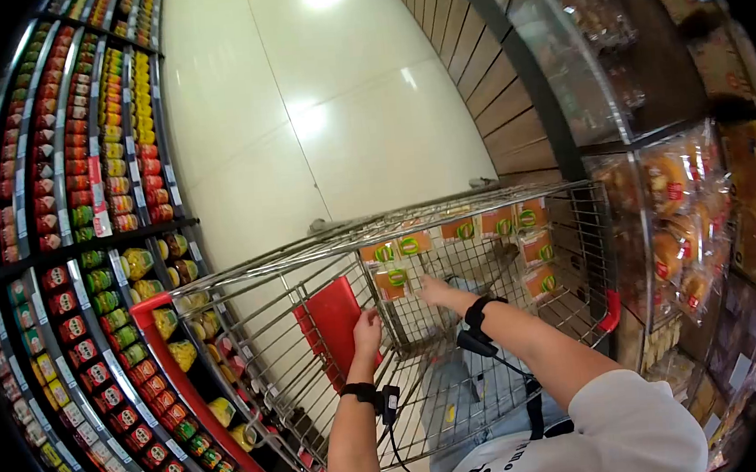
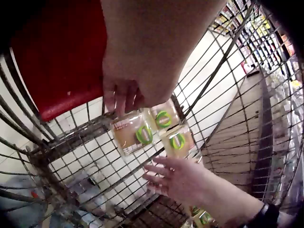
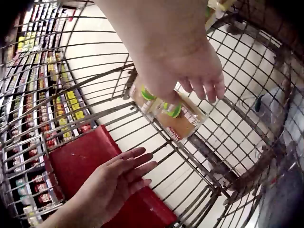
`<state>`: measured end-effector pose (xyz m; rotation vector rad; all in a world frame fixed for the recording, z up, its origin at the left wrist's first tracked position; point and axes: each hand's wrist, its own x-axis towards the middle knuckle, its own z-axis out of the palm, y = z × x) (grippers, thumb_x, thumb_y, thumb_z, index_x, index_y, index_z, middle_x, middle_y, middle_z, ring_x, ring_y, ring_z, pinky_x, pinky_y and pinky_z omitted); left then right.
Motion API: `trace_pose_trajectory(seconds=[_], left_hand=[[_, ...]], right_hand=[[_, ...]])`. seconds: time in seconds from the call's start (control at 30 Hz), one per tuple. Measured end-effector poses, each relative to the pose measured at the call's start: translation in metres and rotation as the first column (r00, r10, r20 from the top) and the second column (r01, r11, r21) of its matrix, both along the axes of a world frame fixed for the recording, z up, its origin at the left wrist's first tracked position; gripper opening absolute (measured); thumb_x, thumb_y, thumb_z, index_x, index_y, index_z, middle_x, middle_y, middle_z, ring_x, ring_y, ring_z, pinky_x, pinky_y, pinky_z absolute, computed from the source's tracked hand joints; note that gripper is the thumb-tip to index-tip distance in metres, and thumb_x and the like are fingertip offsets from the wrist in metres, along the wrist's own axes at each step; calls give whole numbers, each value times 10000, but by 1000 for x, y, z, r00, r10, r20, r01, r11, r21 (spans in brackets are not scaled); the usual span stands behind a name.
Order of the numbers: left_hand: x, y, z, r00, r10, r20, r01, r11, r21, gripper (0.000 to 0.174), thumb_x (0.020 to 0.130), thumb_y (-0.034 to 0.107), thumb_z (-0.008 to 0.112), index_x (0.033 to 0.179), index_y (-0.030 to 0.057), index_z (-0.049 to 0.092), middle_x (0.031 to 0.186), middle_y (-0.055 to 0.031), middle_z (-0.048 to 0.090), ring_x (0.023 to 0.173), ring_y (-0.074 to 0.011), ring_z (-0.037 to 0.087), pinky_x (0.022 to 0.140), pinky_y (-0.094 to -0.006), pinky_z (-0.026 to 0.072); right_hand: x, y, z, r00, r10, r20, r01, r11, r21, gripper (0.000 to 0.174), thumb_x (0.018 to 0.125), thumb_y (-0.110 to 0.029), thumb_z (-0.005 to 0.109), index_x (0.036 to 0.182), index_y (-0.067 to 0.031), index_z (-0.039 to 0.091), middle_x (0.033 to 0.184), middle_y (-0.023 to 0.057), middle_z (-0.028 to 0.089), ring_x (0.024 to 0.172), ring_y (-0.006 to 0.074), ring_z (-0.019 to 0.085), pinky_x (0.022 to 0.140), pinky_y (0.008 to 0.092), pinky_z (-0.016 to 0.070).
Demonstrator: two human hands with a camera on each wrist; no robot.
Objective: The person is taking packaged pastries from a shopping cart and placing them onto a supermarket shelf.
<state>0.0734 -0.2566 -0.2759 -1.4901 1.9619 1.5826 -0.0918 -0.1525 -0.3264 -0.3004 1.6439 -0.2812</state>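
Note:
My left hand (image 1: 367, 328) rests flat with straight fingers on the red seat flap (image 1: 336, 319) of a wire shopping cart (image 1: 253, 335). My right hand (image 1: 433, 290) reaches into the basket, fingers spread and relaxed, holding nothing. It hovers just beside a clear pack with a green label (image 1: 390, 279). Several similar packs (image 1: 484, 225) line the cart's front and right walls. In the left wrist view the right hand (image 2: 178, 179) lies just below the packs (image 2: 134, 134). In the right wrist view the nearest pack (image 3: 178, 118) shows partly behind the right hand (image 3: 194, 71), and the left hand (image 3: 116, 178) lies on the flap (image 3: 80, 159).
Shelves of jars and cans (image 1: 87, 259) run close along the cart's left side. A glass bakery case with bagged buns (image 1: 678, 212) stands at the right. Pale tiled floor (image 1: 297, 109) stretches ahead, with a wood-slat wall (image 1: 490, 76) beyond.

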Motion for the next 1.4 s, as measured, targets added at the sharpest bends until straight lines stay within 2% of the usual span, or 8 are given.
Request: trace_pose_trajectory(seconds=[0.17, 0.3, 0.53, 0.8, 0.93, 1.03, 1.17, 1.4], left_hand=[[-4, 13, -43, 998, -62, 33, 63, 998, -20, 365, 723, 101, 434, 1059, -34, 390, 1030, -187, 456, 945, -255, 455, 799, -295, 348], [-8, 17, -60, 980, 191, -59, -181, 974, 139, 518, 695, 31, 456, 1156, -40, 230, 1160, -204, 308, 1091, -252, 309, 900, -291, 241], [8, 25, -81, 977, 210, 21, -207, 933, 295, 508, 714, 43, 450, 1168, 2, 226, 1119, -115, 355, 1013, -182, 356, 821, -261, 305], [-4, 29, -55, 978, 204, 35, -207, 962, 178, 445, 709, 150, 482, 1101, -2, 335, 1053, -149, 430, 944, -237, 432, 786, -298, 347], [4, 26, -46, 990, 124, 72, -130, 988, 88, 453, 727, 219, 479, 1117, 50, 322, 1027, -139, 443, 922, -247, 449, 745, -319, 376], [-26, 27, 31, 826, 554, 106, -522, 680, 515, 467, 755, 247, 463, 1158, 125, 261, 1031, -107, 440, 904, -256, 454, 704, -350, 389], [-29, 36, 70, 978, 154, -144, -44, 818, 573, 377, 764, 286, 454, 1104, 154, 359, 1020, -36, 441, 902, -176, 426, 680, -347, 378], [-9, 51, 92, 993, 17, -116, 34, 905, 424, 365, 759, 258, 453, 1082, 99, 395, 972, -42, 449, 849, -156, 421, 659, -310, 383]], right_hand=[[10, -13, -26, 926, -375, 37, 377, 915, -147, 548, 716, -214, 534, 1136, 6, 259, 1013, 168, 448, 835, 210, 498, 672, 295, 416], [25, -13, -60, 891, -437, 127, 452, 881, -140, 565, 686, -207, 574, 1122, 7, 285, 992, 147, 466, 846, 219, 492, 707, 293, 408], [28, -20, -76, 944, -281, 173, 289, 957, -24, 631, 561, -370, 638, 1016, -14, 385, 898, 139, 522, 822, 230, 520, 694, 287, 412], [35, -30, -22, 953, -252, -166, 246, 968, -53, 572, 539, -287, 670, 943, 18, 404, 814, 125, 528, 700, 186, 530, 605, 271, 432], [21, 4, -1, 740, -607, 289, 668, 714, -212, 264, 630, -154, 618, 812, -14, 488, 646, 30, 529, 506, 75, 495, 386, 204, 383], [9, 23, 60, 695, -602, 394, 697, 698, -162, 346, 635, -138, 619, 908, -32, 434, 628, 45, 532, 527, 98, 505, 448, 210, 409], [28, 47, 107, 860, -474, 189, 509, 769, -387, 291, 642, -147, 614, 800, -37, 396, 683, 66, 529, 579, 113, 499, 499, 242, 400], [50, 61, 70, 920, -249, -301, 215, 966, -143, 366, 668, -238, 575, 903, -6, 419, 782, 123, 511, 720, 210, 499, 608, 303, 406]])
